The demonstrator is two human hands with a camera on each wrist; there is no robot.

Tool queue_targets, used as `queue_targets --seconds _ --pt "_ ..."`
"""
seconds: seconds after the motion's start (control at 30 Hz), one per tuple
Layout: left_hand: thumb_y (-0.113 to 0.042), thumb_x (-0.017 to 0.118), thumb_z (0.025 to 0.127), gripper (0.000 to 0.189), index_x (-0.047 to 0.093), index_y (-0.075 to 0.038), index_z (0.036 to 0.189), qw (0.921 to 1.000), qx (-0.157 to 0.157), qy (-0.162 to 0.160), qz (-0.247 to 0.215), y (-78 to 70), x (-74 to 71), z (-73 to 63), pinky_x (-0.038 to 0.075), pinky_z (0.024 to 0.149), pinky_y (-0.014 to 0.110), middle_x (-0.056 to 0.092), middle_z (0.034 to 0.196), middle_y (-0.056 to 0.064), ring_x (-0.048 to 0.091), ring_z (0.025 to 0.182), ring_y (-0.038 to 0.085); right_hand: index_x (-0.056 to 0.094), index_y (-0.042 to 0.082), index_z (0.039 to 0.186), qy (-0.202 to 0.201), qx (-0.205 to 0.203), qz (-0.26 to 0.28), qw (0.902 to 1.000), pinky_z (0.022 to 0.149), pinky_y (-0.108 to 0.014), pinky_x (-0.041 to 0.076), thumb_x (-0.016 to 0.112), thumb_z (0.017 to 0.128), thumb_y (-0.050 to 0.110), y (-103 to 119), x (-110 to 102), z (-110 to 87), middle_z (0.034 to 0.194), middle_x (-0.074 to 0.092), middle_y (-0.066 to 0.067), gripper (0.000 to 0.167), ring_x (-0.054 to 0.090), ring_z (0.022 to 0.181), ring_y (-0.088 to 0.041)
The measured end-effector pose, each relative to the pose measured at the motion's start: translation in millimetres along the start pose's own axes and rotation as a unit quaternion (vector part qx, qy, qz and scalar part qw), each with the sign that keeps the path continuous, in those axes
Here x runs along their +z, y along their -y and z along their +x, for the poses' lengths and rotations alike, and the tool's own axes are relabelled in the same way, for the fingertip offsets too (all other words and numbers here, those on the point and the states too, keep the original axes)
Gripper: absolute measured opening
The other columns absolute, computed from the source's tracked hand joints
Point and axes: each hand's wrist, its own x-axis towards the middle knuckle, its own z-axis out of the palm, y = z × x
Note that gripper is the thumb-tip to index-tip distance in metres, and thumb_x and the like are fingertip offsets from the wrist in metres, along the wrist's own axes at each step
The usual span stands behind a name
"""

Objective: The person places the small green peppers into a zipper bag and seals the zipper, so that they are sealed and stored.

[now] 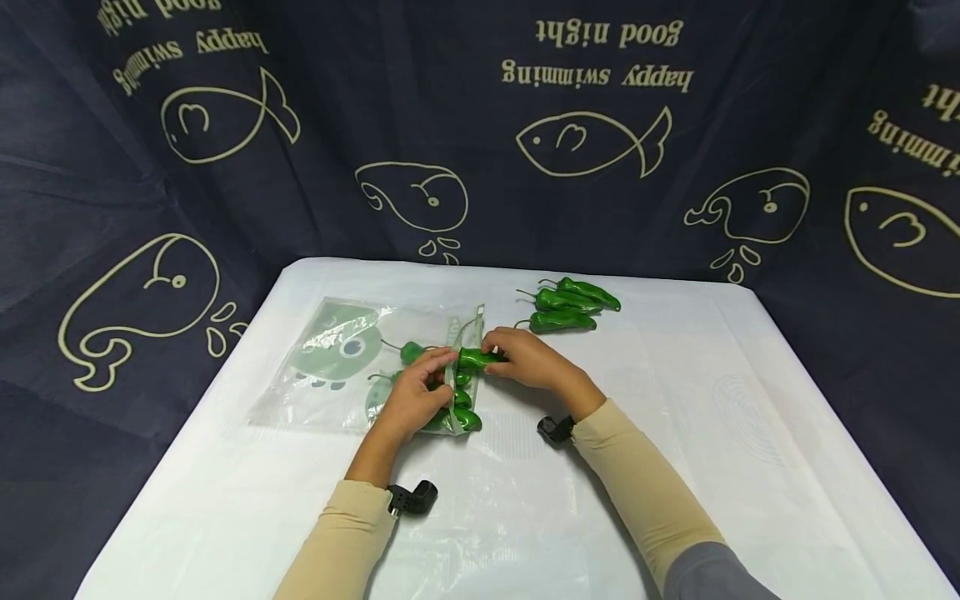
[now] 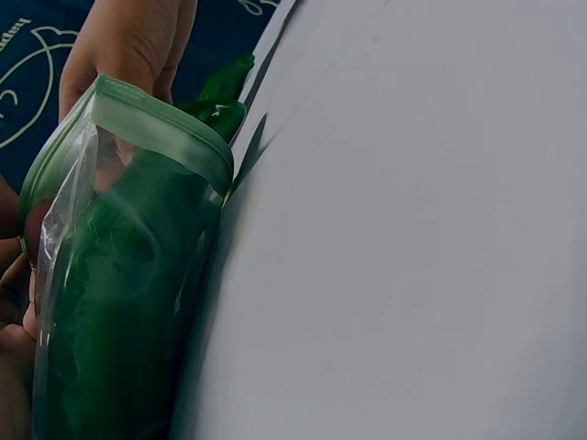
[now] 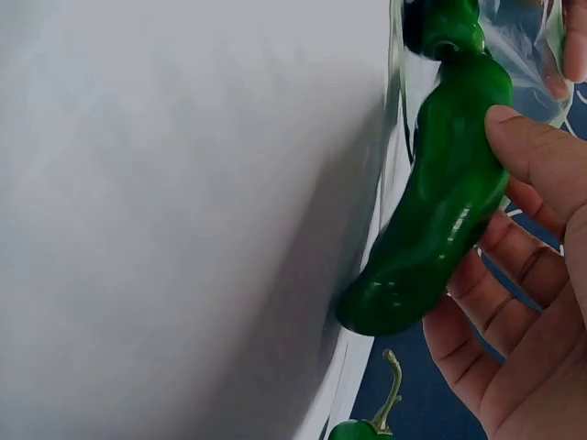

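A clear zip bag [image 1: 300, 408] with a green cartoon print lies flat, its mouth facing right. Several green peppers [image 1: 408, 352] are inside it, near the mouth. My left hand [image 1: 416, 396] pinches the mouth's edge; in the left wrist view the green zip strip [image 2: 165, 133] is spread apart. At the mouth, my right hand [image 1: 528, 360] holds another green pepper [image 3: 449, 192] between thumb and fingers. That pepper's stem end points into the bag, and its blunt tip sticks out to the right.
Behind my right hand, several loose green peppers [image 1: 566, 304] lie together on the white table cover [image 1: 675, 467]. A dark cloth [image 1: 480, 75] with fish drawings hangs behind the table. Each wrist wears a black camera [image 1: 557, 430].
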Motion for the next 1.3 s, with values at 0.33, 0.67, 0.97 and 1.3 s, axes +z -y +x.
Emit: queue_targets --seconds 0.33,0.67,0.97,1.3 --pt "0.011 0.058 0.077 0.06 0.06 -0.001 0.135 0.9998 0.007 -0.016 -0.013 24.5 2.0 6.5 0.045 0.073 0.024 0.05 0.145 0.008 0.051 0.099 0.026 0.066 0.01 0.107 0.001 0.007 0.002 1.0 0.081 -0.034 0.048 0.073 0.089 0.012 -1 4 5.3 0.102 0.062 0.0 0.02 0.058 0.091 -0.015" --pt "0.009 0.057 0.076 0.059 0.06 0.002 0.135 0.9997 0.014 -0.018 -0.005 24.8 2.1 5.9 0.046 0.074 0.024 0.051 0.144 0.008 0.051 0.097 0.023 0.065 0.008 0.111 0.011 0.021 0.012 0.9997 0.082 -0.035 0.048 0.069 0.09 0.007 3 6 9.1 0.103 0.061 -0.001 0.021 0.056 0.091 -0.016" --pt "0.01 0.058 0.077 0.059 0.06 0.0 0.135 0.9997 0.012 -0.018 -0.008 24.1 2.3 5.4 0.046 0.076 0.024 0.05 0.144 0.007 0.051 0.099 0.024 0.063 0.007 0.125 0.041 0.029 0.016 0.9986 0.094 -0.04 0.046 0.065 0.092 0.006 4 4 6.9 0.12 0.06 -0.008 0.033 0.056 0.108 -0.02" --pt "0.011 0.057 0.078 0.059 0.057 0.003 0.137 0.9999 0.002 -0.013 0.001 16.1 2.1 3.1 0.045 0.08 0.029 0.048 0.146 0.012 0.051 0.103 0.027 0.058 0.011 0.137 0.07 0.05 0.045 0.9953 0.098 -0.041 0.046 0.065 0.091 0.008 -3 1 0.8 0.129 0.057 -0.008 0.047 0.055 0.117 -0.023"
